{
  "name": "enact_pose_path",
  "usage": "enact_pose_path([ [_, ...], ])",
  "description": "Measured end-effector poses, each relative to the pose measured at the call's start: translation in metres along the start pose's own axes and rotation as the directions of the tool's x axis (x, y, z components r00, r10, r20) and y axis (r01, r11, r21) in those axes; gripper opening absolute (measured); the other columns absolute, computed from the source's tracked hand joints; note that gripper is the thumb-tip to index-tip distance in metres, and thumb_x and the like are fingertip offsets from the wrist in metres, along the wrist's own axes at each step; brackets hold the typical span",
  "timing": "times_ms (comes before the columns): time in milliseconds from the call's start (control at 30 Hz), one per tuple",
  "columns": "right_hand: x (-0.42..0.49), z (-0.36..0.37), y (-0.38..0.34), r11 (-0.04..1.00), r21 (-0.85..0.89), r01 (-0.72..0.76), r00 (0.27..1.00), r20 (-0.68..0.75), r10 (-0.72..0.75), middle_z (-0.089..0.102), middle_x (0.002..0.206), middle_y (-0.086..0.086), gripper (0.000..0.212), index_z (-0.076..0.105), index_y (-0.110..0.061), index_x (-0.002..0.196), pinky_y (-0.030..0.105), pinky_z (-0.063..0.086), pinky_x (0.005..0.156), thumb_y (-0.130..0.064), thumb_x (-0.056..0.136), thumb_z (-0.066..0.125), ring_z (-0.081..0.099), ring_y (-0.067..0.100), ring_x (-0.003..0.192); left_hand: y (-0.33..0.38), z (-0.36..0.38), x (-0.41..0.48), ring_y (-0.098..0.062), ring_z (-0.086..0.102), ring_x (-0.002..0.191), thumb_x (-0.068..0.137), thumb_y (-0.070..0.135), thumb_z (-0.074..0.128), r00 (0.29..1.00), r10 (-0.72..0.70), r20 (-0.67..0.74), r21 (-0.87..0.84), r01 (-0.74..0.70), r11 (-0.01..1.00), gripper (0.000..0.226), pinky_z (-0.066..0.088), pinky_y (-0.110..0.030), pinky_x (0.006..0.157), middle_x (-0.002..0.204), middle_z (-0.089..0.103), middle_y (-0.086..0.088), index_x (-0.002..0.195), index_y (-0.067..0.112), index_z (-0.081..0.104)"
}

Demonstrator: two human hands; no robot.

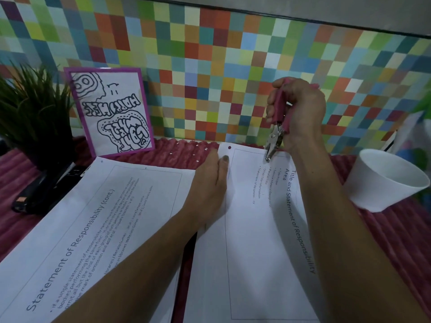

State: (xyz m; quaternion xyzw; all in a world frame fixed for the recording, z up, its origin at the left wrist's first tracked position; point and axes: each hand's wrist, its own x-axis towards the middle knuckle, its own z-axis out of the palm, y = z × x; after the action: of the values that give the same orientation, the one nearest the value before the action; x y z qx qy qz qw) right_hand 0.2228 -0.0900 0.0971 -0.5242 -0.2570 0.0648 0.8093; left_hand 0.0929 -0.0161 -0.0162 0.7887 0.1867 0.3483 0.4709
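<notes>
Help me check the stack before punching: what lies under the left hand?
The left hand rests flat on the printed sheet, near its left edge. Whether more sheets lie beneath it is hidden.

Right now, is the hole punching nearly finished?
One hole is already punched in the right sheet. The right hand grips the pink punch at the sheet's top edge while the left hand presses it flat. That second hole isn't made yet.

left of the left hand (210, 180): a green plant (30, 106), a black stapler (35, 194) and a purple-framed drawing (109, 110) leaning on the checkered wall (210, 66). right of the right hand (300, 113): a white cup (382, 183) on pink ribbed cloth (396, 229).
</notes>
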Motion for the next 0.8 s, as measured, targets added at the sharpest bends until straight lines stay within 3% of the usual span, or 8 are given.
enact_pose_path([
  [167, 0.0011, -0.0065, -0.0038, 0.997, 0.061, 0.04, 0.998, -0.041, -0.037, 0.053, 0.058, 0.012, 0.022, 0.059, -0.002, 0.075, 0.025, 0.035, 0.042, 0.001, 0.083, 0.039, 0.043, 0.022, 0.042, -0.0013, 0.0006, 0.0006, -0.01, 0.051, 0.067, 0.102, 0.026, 0.035, 1.0, 0.002, -0.011, -0.019, -0.002, 1.0, 0.024, 0.043, -0.015, 0.061, 0.072, 0.052, 0.002, 0.08, 0.021, 0.043],
  [300, 0.0004, -0.0071, -0.0046, 0.996, 0.062, 0.071, 0.997, -0.028, -0.07, 0.053, 0.058, 0.013, 0.026, 0.059, -0.005, 0.069, 0.025, 0.035, 0.041, 0.001, 0.084, 0.039, 0.042, 0.022, 0.042, -0.0008, 0.0004, -0.0003, -0.005, 0.041, 0.059, 0.102, 0.025, 0.036, 0.999, 0.015, -0.029, 0.018, -0.014, 1.0, 0.031, 0.037, -0.01, 0.055, 0.064, 0.041, 0.007, 0.071, 0.026, 0.036],
  [633, -0.0027, -0.0039, -0.0044, 0.996, 0.017, 0.092, 0.995, -0.044, -0.091, 0.052, 0.052, 0.011, 0.028, 0.056, -0.006, 0.062, 0.026, 0.033, 0.039, -0.001, 0.088, 0.045, 0.04, 0.022, 0.038, -0.0073, 0.0016, -0.0001, -0.012, 0.044, 0.067, 0.102, 0.028, 0.035, 1.0, 0.029, 0.004, -0.001, -0.029, 1.0, 0.026, 0.039, -0.025, 0.061, 0.072, 0.048, -0.009, 0.082, 0.013, 0.044],
  [800, -0.0038, -0.0044, 0.0006, 0.992, 0.004, 0.127, 0.99, -0.058, -0.127, 0.051, 0.051, 0.012, 0.029, 0.052, -0.003, 0.062, 0.027, 0.032, 0.038, -0.008, 0.091, 0.052, 0.038, 0.022, 0.033, -0.0046, 0.0015, -0.0002, -0.007, 0.041, 0.063, 0.102, 0.029, 0.034, 1.0, -0.013, 0.011, 0.038, 0.013, 0.999, 0.027, 0.037, -0.014, 0.057, 0.068, 0.043, 0.003, 0.075, 0.025, 0.037],
])
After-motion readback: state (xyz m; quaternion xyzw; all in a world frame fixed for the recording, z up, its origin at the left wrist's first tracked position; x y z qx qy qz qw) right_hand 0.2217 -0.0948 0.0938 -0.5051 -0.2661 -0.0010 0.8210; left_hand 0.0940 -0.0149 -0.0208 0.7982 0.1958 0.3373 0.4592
